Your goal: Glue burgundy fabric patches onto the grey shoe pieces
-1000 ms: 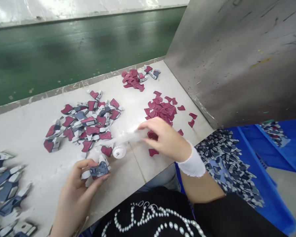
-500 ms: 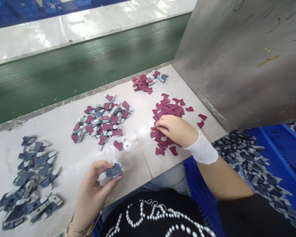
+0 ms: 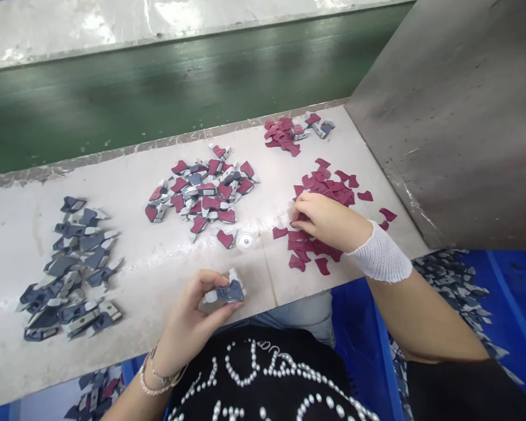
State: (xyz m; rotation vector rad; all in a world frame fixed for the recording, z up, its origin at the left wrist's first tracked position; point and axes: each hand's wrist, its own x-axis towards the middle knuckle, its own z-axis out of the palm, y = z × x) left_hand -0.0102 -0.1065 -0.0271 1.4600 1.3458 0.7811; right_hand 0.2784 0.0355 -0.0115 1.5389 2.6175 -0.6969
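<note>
A grey cut piece is sitting pinched in our left hand, that grip closed on it above the white surface, while our right hand is curving over maroon scraps, its grip half-closed; whether it has hold of one, we cannot tell.
</note>
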